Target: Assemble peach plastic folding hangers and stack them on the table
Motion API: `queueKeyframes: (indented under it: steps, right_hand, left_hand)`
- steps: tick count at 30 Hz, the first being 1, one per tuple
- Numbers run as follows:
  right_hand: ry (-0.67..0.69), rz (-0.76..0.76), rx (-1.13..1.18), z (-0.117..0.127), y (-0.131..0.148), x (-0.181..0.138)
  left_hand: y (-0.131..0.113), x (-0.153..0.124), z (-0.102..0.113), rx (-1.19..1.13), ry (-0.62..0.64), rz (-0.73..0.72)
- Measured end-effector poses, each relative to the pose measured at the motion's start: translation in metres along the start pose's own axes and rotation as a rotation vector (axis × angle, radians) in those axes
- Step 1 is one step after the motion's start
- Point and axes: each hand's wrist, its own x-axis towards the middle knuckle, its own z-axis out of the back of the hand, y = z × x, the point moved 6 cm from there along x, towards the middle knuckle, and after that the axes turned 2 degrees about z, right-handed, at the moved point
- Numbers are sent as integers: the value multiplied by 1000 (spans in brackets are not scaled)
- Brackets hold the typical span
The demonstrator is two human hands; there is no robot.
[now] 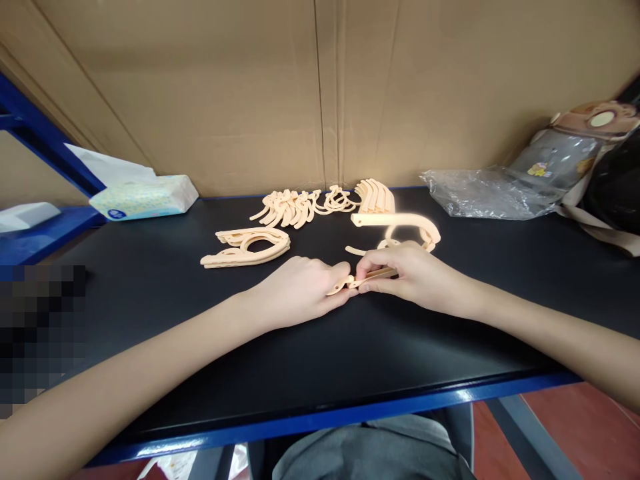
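My left hand (305,287) is closed on the end of a beige plastic hanger piece (337,288), thumb on top. Meeting it from the other side, my right hand (425,277) pinches a long beige hanger arm (381,273). The ends of the two pieces touch or overlap between my fingertips; whether they are joined I cannot tell. Just beyond my right hand lies a curved hanger arm (400,219), with more beige parts partly hidden behind the hand. To the left of my hands rests a small stack of folded hangers (273,252).
Along the back of the black table (200,360) lie a pile of curved hanger arms (290,208), several hooks (336,200) and a row of arms (376,197). A tissue pack (150,199) stands at left. Clear plastic wrap (485,193) and a bottle (555,157) are at right, before a cardboard wall (240,93).
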Motion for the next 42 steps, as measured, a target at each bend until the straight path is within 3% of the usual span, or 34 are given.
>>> queueKeyframes:
  steps: [5,10,14,27,30,34,42]
  right_hand:
    - [61,-21,97,1,-5,0]
    - [78,-6,109,0,-7,1]
    - [57,-15,-65,5,-9,0]
    - [203,45,-541,-3,-1,-7]
    - [168,50,-635,-4,-1,-6]
    - [127,57,-618,-1,-4,-5]
    - [140,16,-402,3,-7,-3]
  left_hand:
    - [7,-2,1,-234,-25,42]
    - [6,-2,-3,-254,-37,4]
    - [8,-1,-2,-258,-54,21]
    - [8,-4,0,-229,-66,-56]
    - [11,-2,0,-213,-48,20]
    - [18,-1,3,-205,-78,146]
    - [22,-1,-2,-249,-93,96]
